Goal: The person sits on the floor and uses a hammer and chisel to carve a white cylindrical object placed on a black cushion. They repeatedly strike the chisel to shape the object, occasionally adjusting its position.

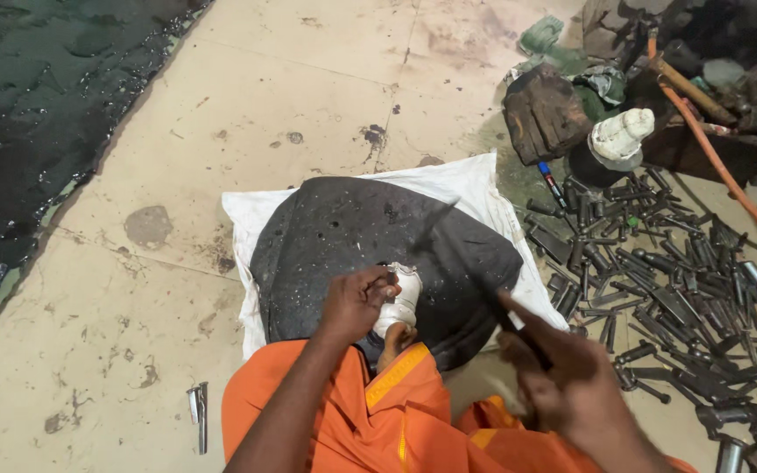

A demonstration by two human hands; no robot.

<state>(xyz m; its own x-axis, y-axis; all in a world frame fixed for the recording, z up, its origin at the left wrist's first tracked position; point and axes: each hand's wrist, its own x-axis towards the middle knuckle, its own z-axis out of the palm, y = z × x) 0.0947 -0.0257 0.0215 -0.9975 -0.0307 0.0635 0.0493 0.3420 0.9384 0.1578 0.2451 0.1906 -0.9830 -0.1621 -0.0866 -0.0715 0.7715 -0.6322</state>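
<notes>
The person's left hand (357, 302) sits just below the centre of the view, its fingers curled tight around a small white cylindrical part (399, 302), which it presses upright against the dark rubber mat (343, 236). The part's top shows a darker metal end just past the knuckles, and its lower end meets the person's knee, clad in orange cloth (370, 420).

The right hand (571, 385) is at about five o'clock from the white part and blurred. Its fingers are closed around a dark, slim handle (519, 328) that runs up toward eleven o'clock, ending in a blurred dark head (435, 223) over the mat; what kind of tool it is cannot be told for certain, though it looks like a hammer.

The mat is roughly round, speckled and worn, and lies on a white sack (466, 184) spread over the stained tile floor (247, 88).

At three o'clock from the mat, a wide scatter of dark metal sockets and bits (659, 280) covers the floor. Above them, at one o'clock, stand a greasy wooden block (543, 114) and a white ribbed part on a dark base (621, 137), with an orange hose (711, 149) curving past. A small metal piece (197, 412) lies alone on the floor at eight o'clock. A dark wet patch (37, 96) fills the upper left corner.
</notes>
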